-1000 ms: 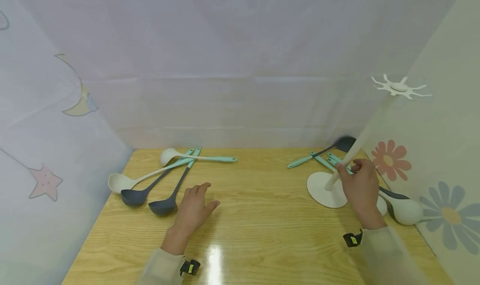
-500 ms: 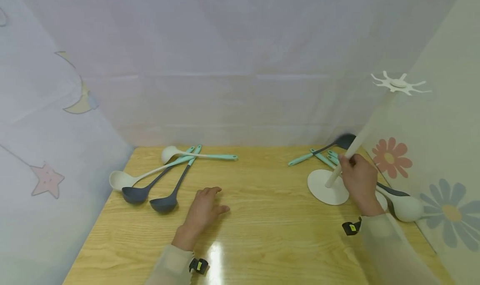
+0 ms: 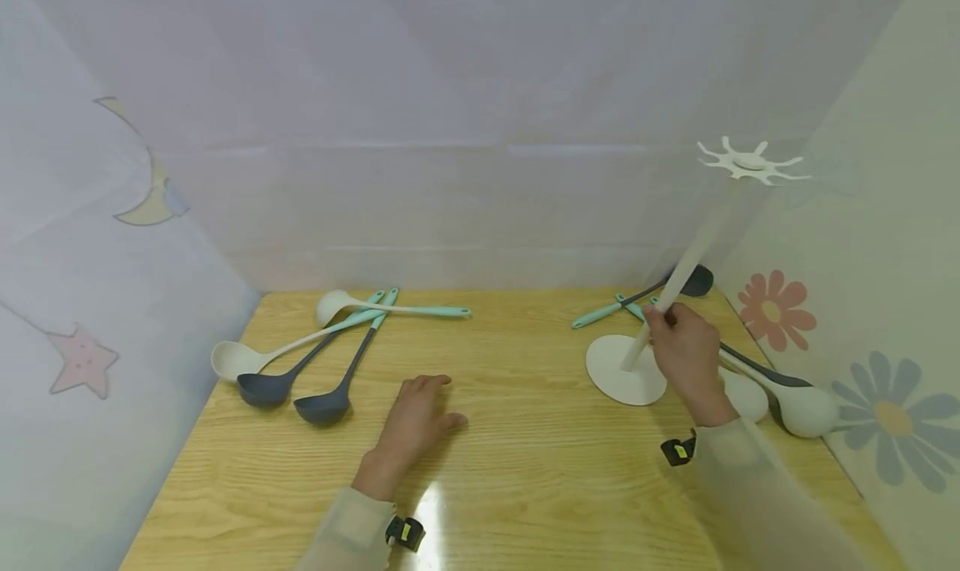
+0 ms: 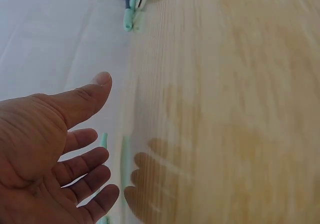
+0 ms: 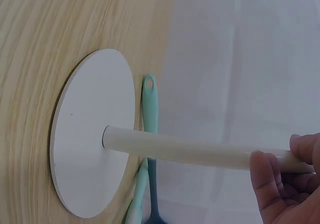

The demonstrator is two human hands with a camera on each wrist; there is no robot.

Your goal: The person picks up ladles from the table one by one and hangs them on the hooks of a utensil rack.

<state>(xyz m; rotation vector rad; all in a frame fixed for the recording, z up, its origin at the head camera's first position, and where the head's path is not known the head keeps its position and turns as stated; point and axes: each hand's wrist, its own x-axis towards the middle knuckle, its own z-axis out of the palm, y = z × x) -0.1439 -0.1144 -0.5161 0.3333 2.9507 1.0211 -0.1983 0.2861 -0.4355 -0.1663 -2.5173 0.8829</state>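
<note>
My right hand (image 3: 684, 350) grips the pole of a white utensil stand (image 3: 693, 258), thumb and fingers curled round it in the right wrist view. The stand has a round flat base (image 5: 95, 179) on the wooden table and a ring of hooks (image 3: 750, 165) on top with nothing hanging from them. My left hand (image 3: 416, 421) hovers over the table's middle, fingers spread and loosely bent, holding nothing. Left of it lie two dark ladles, the closer one (image 3: 324, 408) just beside the hand, and two white ladles, one (image 3: 238, 360) at the far left.
Behind the stand lies a dark ladle (image 3: 699, 281) with a mint handle. To the right of my right hand, white ladles (image 3: 808, 411) and a dark one overlap near the side wall. Patterned cloth walls (image 3: 397, 212) border the wooden table (image 3: 525, 479) at back and sides.
My right hand has taken hold of the pole, and the stand has shifted left, away from the ladles on the right. My left hand has moved right, away from the left-hand ladles.
</note>
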